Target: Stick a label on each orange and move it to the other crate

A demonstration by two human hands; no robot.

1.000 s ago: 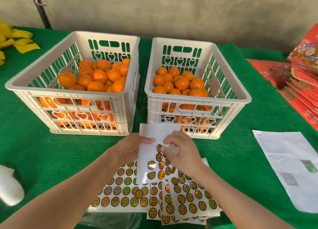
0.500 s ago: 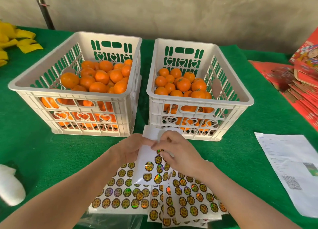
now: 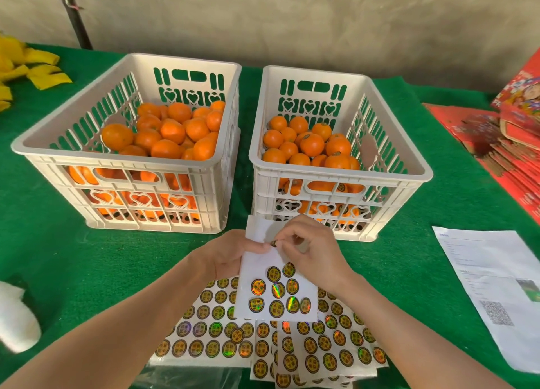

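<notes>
Two white crates stand side by side on the green table. The left crate [image 3: 122, 158] holds plain oranges [image 3: 172, 131]. In the right crate [image 3: 339, 175] lie oranges [image 3: 311, 144], some with round labels on top. In front of the crates my left hand [image 3: 225, 254] holds a white label sheet [image 3: 257, 269] by its left edge. My right hand [image 3: 312, 251] pinches one small round label [image 3: 273, 243] just above that sheet. Several gold holographic labels stay on the sheet's lower half.
More label sheets [image 3: 210, 339] lie fanned out under my hands. A printed paper [image 3: 493, 286] is at the right, red cartons [image 3: 514, 143] at the far right, yellow pieces [image 3: 32, 70] at the back left, a white wad [image 3: 16, 324] at the left edge.
My right hand has moved from the sheet's middle up to its top and now pinches a single label lifted off it. My left hand has kept its hold on the sheet.
</notes>
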